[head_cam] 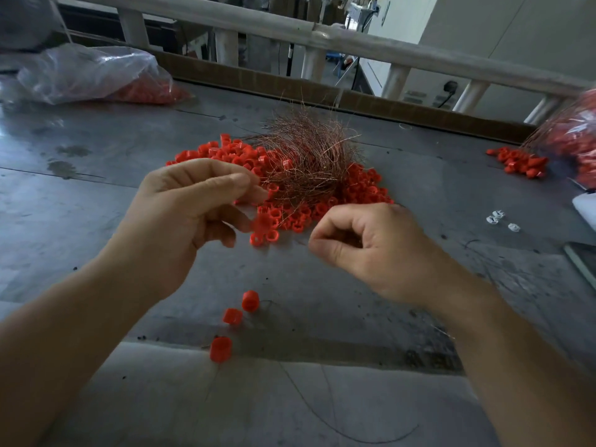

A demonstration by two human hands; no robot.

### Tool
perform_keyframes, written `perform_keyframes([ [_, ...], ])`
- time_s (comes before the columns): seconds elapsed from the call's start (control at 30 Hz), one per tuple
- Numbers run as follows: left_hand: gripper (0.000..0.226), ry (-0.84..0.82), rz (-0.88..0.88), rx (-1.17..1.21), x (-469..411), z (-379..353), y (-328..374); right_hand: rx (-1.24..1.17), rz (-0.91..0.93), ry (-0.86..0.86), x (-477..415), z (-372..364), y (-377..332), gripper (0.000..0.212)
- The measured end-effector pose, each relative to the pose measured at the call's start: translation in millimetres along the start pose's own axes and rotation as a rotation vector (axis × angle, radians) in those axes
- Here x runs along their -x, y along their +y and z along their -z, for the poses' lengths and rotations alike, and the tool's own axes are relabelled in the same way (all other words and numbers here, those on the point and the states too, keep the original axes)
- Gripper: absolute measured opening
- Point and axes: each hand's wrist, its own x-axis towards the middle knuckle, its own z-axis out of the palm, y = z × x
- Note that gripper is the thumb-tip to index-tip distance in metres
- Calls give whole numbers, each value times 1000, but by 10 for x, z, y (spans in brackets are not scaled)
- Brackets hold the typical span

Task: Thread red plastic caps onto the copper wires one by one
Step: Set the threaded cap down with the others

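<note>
Head view: two hands are held over a heap of red caps and copper wire on the grey desk [96, 195].

The left hand [190, 204] is pinched narrow, fingertips closed at the edge of the red caps [290, 217]; what is gripped cannot be told. The right hand [371, 250] is curled shut, its contents hidden. The copper wires [306, 153] are bunched on the heap, strands fanned up and away. Three loose caps [233, 316] are strung in a line towards the viewer. A plastic bag [87, 72] is seen far left.
</note>
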Motion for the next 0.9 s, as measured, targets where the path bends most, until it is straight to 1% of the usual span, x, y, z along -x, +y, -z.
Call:
perform_keyframes([
  [0.07,13,119,18,-41,-39,35,-21,102,-30,-89,-5,-74,12,13],
  [0.13,11,210,33,-100,-83,72,-51,220,-40,-188,-14,-151,26,5],
  [0.2,14,288,20,-218,-130,111,-87,284,-43,-251,-25,-197,50,9],
  [0.3,20,396,-77,-538,-209,172,-147,285,-59,-264,-31,-183,49,10],
  [0.37,19,431,-119,-790,-244,195,-183,275,-71,-279,-25,-161,52,13],
  [0.43,31,421,-150,-994,-274,220,-237,263,-69,-279,-22,-137,59,17],
  [0.53,48,375,-125,-1176,-322,257,-305,236,-70,-241,-21,-109,61,18],
  [0.6,50,335,-71,-1231,-354,272,-332,214,-75,-209,-20,-100,64,17],
  [0.63,46,314,-60,-1255,-365,273,-348,208,-75,-199,-20,-100,63,16],
  [0.7,37,289,-69,-1293,-371,265,-371,208,-70,-190,-19,-104,62,15],
  [0.77,34,306,-89,-1294,-371,261,-376,211,-66,-190,-17,-106,55,15],
  [0.83,41,346,-84,-1260,-381,261,-366,213,-57,-186,-13,-106,48,15],
  [0.9,47,335,-46,-1278,-399,264,-373,210,-52,-180,-14,-106,46,15],
])
